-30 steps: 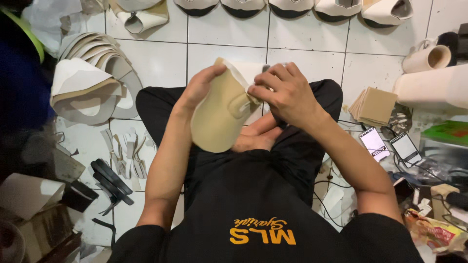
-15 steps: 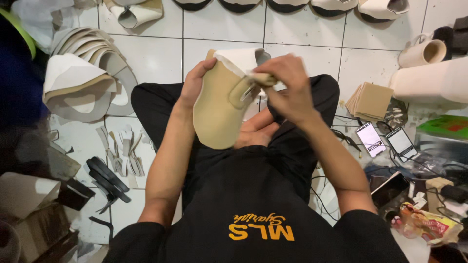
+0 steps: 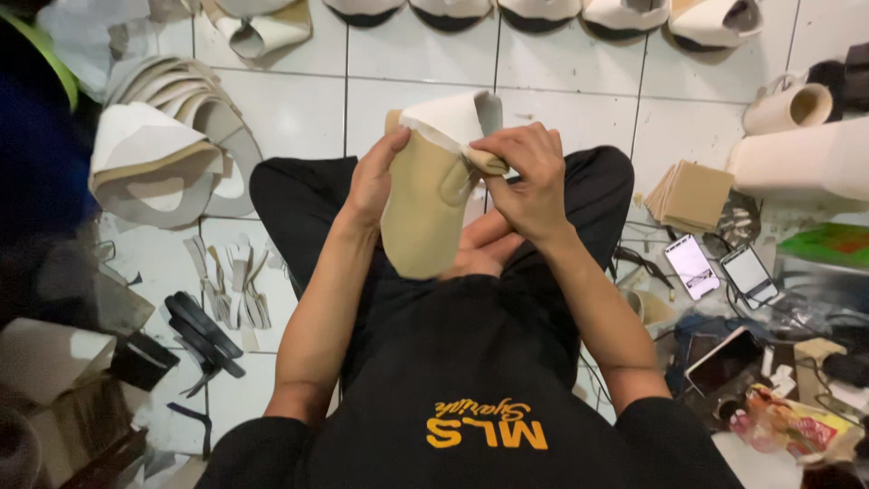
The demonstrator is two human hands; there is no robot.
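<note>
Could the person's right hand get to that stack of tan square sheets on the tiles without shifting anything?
Probably yes: the stack of tan square sheets lies on bare tile beyond the right knee, but the right hand is busy pinching the tan sole-shaped piece.

Tan shoe upper upright (white lining).

The head camera looks steeply down, close over the lap, toward the tiled floor.

White tiled floor is carrying everything. Row of pale shoe uppers is lying along the top edge. Stack of curved white and tan cut pieces is sitting at left, small strips and black pieces lying below it. Tan square sheets, material rolls and two phones are lying at right.
</note>
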